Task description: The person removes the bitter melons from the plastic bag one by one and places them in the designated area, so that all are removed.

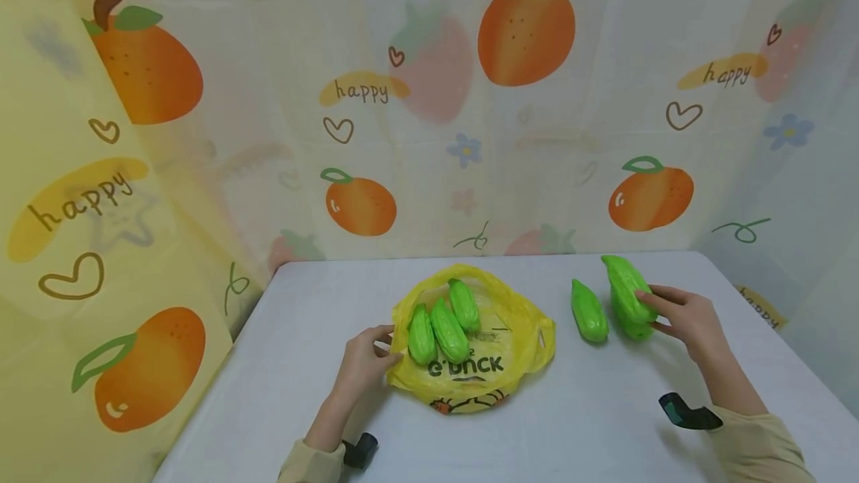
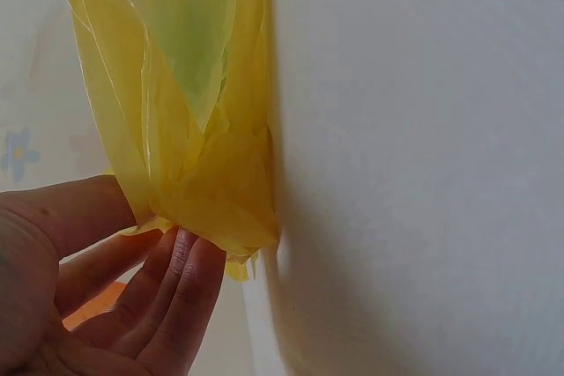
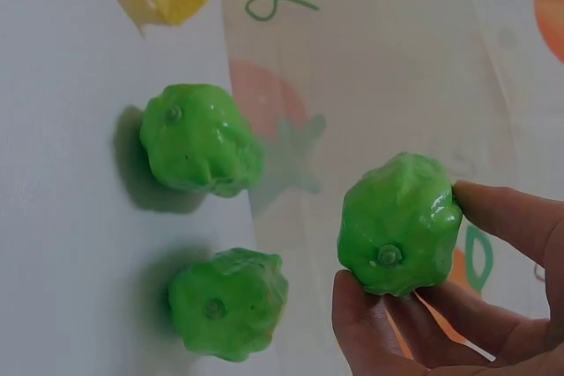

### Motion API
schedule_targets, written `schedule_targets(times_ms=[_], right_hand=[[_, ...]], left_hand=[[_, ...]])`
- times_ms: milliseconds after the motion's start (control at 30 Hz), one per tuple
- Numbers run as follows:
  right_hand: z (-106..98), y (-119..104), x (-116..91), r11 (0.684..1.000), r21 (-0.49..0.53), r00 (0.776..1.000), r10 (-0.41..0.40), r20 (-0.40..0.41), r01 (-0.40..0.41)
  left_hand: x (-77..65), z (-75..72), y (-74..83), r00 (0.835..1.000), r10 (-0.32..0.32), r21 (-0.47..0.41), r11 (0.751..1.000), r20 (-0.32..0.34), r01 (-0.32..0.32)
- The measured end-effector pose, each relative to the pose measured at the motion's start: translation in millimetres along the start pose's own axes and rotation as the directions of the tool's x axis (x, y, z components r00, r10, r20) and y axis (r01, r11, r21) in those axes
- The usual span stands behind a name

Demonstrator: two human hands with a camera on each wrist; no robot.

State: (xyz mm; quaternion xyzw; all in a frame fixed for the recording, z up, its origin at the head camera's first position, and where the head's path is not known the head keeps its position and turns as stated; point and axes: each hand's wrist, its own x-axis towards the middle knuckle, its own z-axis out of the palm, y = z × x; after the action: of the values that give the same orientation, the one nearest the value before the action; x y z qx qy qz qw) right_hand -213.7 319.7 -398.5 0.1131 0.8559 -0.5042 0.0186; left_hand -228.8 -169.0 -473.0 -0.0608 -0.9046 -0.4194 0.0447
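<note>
My right hand (image 1: 691, 323) grips a glossy green bitter melon (image 1: 625, 282) between thumb and fingers, raised off the table. Beneath it lies a second bitter melon (image 1: 636, 328), partly hidden in the head view. Just left of that one, another bitter melon (image 1: 589, 313) lies on the table. A yellow plastic bag (image 1: 513, 300) spreads open in the middle, with several bitter melons (image 1: 450, 332) in it. At the bag's left edge, my left hand (image 1: 362, 360) pinches the plastic between thumb and fingers, as the left wrist view (image 2: 211, 191) shows.
A white-covered table (image 1: 537, 438) carries everything. Behind it hangs a curtain (image 1: 429, 170) printed with fruit and hearts, which also runs along the left side. A dark wrist camera (image 1: 687, 414) sits at the right wrist, another dark camera (image 1: 361, 451) at the left.
</note>
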Motion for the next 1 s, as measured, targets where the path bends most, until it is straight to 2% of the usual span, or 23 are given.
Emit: schedule_targets(times_ms=[567, 1000], right_hand=[[-22.7, 17.1, 0.7, 0.998, 0.001, 0.998, 0.057, -0.029, -0.057], [-30.3, 29.6, 0.2, 0.995, 0.014, 0.993, 0.099, -0.058, -0.098]], left_hand=[[-1.1, -0.3, 2.4, 1.0, 0.006, -0.008, 1.0, 0.003, -0.006], [-1.3, 0.6, -1.4, 1.0, 0.004, 0.003, 1.0, -0.006, -0.004]])
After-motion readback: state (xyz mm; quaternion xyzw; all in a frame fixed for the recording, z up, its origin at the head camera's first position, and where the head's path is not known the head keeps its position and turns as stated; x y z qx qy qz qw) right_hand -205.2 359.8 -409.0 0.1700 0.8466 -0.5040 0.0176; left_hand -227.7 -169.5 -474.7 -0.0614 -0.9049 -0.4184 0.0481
